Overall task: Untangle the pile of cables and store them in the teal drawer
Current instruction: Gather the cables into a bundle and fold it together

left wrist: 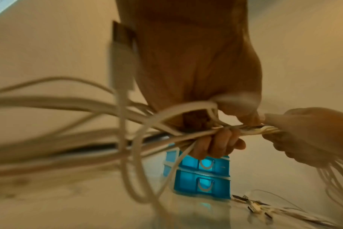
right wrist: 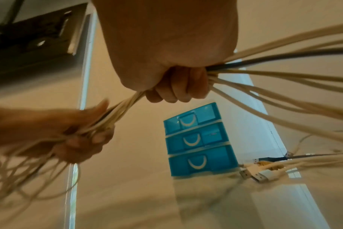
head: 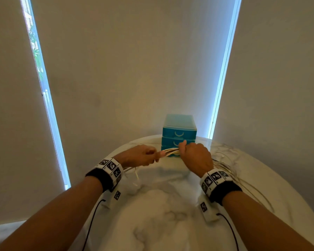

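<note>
A bundle of white cables (head: 170,152) with one dark cable in it stretches between both hands above the marble table (head: 161,205). My left hand (head: 143,154) grips the bundle's left part, fingers curled round it (left wrist: 217,144). My right hand (head: 194,156) clenches the bundle's right part in a fist (right wrist: 178,88). Loose cable ends trail left (left wrist: 49,108) and right (right wrist: 284,86). The teal drawer unit (head: 179,132) stands just behind the hands, its three drawers closed (right wrist: 198,145).
Several cable plugs (right wrist: 258,172) lie on the table to the right of the drawer unit. More cable loops (head: 243,178) spread over the table's right side. A wall with blinds stands close behind the table.
</note>
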Action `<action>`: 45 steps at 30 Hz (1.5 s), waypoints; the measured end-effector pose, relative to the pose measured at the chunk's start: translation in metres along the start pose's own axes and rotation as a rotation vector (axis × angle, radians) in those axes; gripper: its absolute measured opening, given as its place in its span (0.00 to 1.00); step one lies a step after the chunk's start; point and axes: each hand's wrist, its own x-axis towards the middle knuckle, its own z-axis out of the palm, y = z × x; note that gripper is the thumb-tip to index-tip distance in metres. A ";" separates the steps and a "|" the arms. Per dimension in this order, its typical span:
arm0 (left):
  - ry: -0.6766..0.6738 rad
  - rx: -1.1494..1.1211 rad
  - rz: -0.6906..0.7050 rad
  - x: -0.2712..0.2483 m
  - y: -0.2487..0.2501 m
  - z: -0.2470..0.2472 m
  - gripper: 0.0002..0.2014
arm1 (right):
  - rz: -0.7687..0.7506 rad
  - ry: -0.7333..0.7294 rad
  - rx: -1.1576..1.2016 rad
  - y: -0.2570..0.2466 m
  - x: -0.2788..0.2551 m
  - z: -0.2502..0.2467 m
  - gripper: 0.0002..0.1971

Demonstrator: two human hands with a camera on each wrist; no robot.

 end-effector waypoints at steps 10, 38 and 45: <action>0.114 0.042 0.088 -0.008 -0.016 -0.058 0.12 | 0.226 -0.036 0.070 0.037 0.012 -0.021 0.27; 0.012 -0.134 -0.165 -0.014 0.046 -0.038 0.33 | 0.235 -0.096 -0.003 0.019 -0.013 -0.019 0.21; 0.261 -0.052 -0.068 0.003 0.050 -0.043 0.15 | 0.021 -0.159 -0.424 0.025 -0.019 -0.016 0.27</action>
